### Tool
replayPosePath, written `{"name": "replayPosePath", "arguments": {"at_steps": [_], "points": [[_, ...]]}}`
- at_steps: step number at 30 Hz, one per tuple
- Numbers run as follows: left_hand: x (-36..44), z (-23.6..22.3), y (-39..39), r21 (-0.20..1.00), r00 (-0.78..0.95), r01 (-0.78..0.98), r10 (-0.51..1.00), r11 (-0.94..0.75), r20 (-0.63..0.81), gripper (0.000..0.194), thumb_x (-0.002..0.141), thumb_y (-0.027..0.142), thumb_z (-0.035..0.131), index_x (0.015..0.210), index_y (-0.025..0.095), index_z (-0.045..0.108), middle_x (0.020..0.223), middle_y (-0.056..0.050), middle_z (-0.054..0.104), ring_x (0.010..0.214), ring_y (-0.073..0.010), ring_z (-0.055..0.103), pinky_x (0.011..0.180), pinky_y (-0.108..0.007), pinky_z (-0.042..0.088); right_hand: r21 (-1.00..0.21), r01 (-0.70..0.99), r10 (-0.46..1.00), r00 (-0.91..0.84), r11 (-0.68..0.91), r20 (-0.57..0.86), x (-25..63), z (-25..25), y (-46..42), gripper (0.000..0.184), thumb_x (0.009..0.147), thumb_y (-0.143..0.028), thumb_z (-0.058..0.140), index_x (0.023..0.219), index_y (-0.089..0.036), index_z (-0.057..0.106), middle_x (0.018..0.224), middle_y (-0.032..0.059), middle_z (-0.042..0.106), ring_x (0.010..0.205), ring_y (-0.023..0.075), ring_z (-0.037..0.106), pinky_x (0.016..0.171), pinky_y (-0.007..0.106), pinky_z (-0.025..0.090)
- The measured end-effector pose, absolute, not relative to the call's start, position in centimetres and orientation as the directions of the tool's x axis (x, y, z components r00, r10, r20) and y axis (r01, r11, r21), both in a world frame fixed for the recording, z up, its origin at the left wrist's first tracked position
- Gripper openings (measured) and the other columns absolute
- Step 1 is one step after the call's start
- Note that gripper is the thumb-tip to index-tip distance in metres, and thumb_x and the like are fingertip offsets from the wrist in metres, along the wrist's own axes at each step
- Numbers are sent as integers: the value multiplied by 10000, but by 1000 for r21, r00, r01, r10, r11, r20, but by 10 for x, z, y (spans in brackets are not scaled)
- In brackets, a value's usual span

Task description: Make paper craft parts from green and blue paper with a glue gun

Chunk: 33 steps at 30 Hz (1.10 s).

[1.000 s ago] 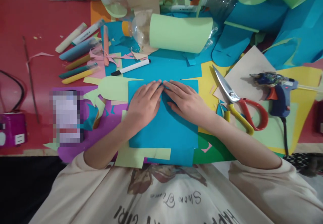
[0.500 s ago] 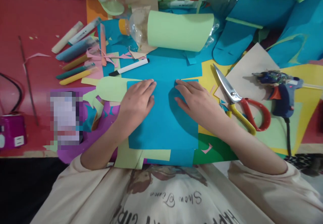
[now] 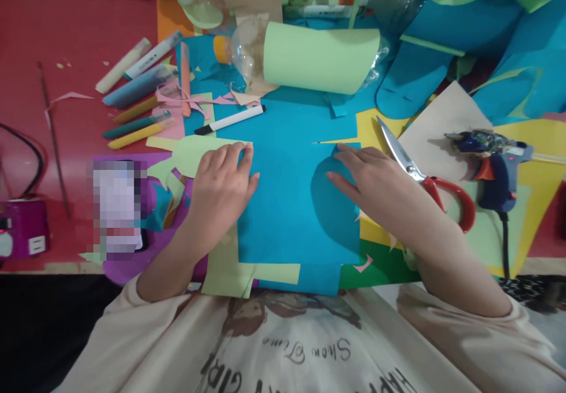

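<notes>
A blue sheet of paper (image 3: pixel 292 210) lies in front of me on top of other coloured papers. My left hand (image 3: pixel 226 183) rests flat at its upper left edge, fingers stretched out and thumb pointing right. At the upper right edge lies my right hand (image 3: pixel 369 174), its fingers extended over the border of the sheet and its thumb apart. Neither hand grips anything. Red-and-yellow-handled scissors (image 3: pixel 413 172) lie beside my right hand, with the yellow handle hidden under the forearm. A light green paper piece (image 3: pixel 188 154) sits by my left hand.
A plastic bottle wrapped in green paper (image 3: pixel 322 58) lies beyond the sheet. A glue gun (image 3: pixel 499 177) rests at right. Several markers (image 3: pixel 141 86), a black-tipped white marker (image 3: pixel 236 119), paper scraps and a phone (image 3: pixel 117 204) are at left.
My hands have moved apart, the left one to the left and the right one to the right. The blue sheet has shifted slightly right. My right forearm now covers the scissors' yellow handle.
</notes>
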<state>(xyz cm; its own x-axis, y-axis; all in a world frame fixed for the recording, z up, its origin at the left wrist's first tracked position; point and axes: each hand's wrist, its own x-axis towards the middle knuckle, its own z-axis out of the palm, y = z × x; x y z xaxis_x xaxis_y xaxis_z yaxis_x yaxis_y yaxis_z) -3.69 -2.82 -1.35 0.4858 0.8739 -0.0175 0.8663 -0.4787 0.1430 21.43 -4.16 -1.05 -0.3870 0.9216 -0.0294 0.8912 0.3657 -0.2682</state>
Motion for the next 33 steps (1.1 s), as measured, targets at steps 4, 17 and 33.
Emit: {"name": "replayPosePath", "arguments": {"at_steps": [4, 17, 33], "points": [[-37, -14, -31, 146, 461, 878, 888, -455, -4, 446, 956, 347, 397, 1382, 230, 461, 1313, -160, 570, 1204, -364, 518, 958, -542, 400, -256, 913, 937, -343, 318, -60, 215, -5, -42, 356, 939, -385, 447, 1079, -122, 643, 916, 186, 712, 863, 342, 658, 725, 482, 531], [-31, -7, -33, 89, 428, 903, 896, -419, -118, 471, 974, 321, 349, 1405, 149, 430, 1357, -210, 523, 1291, -379, 451, 984, -524, 402, -142, 986, 969, -121, 92, -213, 220, 5, -30, 373, 937, -398, 441, 998, -105, 665, 795, 152, 693, 727, 276, 649, 633, 376, 486], [-32, -25, -15, 176, 360, 918, 933, -355, 5, 550, 956, 465, 358, 1371, 117, 459, 1324, -226, 528, 1210, -387, 509, 939, -511, 423, -745, 668, 1000, -21, -2, -22, 241, -8, -2, 139, 791, -276, 626, 754, -209, 510, 693, 10, 547, 615, 141, 505, 578, 307, 414]]}}
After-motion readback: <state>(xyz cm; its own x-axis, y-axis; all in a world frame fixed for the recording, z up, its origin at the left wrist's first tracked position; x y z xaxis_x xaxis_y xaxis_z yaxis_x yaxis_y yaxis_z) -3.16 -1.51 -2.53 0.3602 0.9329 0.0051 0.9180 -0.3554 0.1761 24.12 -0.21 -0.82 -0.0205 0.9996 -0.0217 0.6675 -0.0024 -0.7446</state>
